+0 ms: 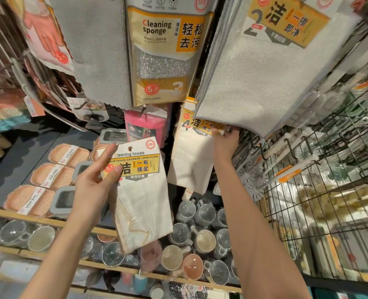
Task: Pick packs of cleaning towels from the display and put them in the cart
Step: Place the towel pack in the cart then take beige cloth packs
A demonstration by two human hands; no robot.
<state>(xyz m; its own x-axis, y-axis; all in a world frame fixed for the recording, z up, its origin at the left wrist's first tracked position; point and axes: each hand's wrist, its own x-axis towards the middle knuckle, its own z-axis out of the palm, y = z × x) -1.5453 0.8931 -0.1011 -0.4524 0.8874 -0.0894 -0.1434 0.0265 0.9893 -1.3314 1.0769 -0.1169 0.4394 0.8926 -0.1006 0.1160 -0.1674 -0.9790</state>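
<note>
— What can't you make out here?
— The right hand (226,140): its fingertips go under the big grey cloth (265,78), so its grip on the hanging towel pack (192,162) is unclear.
— And that cloth?
— Its top is cut off by the upper edge, like the sponge pack (163,52).
— Anything blurred?
— The goods behind the wire rack (321,190) at the right edge.

Packaged soap boxes (57,175) and grey-lidded containers (64,199) are being carried on the dark shelf (27,152), toward its wood-trimmed front edge. Cups (200,236) are being held on the lower shelf (105,230) beneath.
</note>
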